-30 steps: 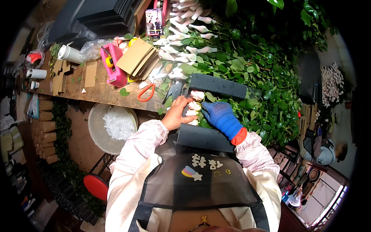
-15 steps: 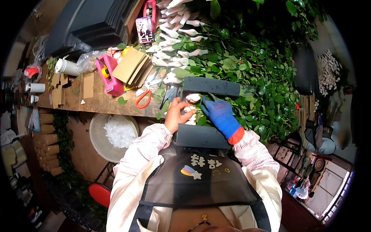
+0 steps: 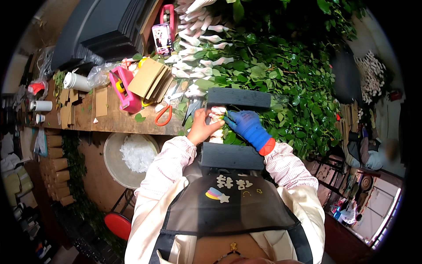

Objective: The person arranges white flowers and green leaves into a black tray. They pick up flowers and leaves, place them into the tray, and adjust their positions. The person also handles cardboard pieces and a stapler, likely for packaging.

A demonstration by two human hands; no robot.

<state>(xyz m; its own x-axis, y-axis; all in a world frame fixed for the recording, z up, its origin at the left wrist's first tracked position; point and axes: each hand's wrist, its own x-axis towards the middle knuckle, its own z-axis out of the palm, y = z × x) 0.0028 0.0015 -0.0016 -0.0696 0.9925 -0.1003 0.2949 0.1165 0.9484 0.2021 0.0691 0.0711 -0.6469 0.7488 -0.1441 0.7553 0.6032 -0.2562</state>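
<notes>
Pale pink roses (image 3: 217,115) lie in a row between two dark ribbed boards, the far board (image 3: 239,97) and the near board (image 3: 232,155). My bare left hand (image 3: 203,127) is closed around the left side of the rose heads, its thumb lying across them. From the right, my right hand (image 3: 249,126), in a blue knitted glove with a red cuff, pinches just behind a rose head where its stem begins. The gloved fingertips partly hide the stem. Green leaves show between the near board and the glove.
Leafy stems (image 3: 299,88) cover the table's right side, with white-sleeved flower heads (image 3: 191,50) behind. Orange-handled scissors (image 3: 164,114), a pink tape dispenser (image 3: 125,90) and cardboard pieces (image 3: 149,79) lie left. A tub (image 3: 110,154) of white scraps stands below the table edge.
The far rose head has come into line with the others. My left hand has shifted slightly up and right onto the roses, and my gloved fingers have moved left against them.
</notes>
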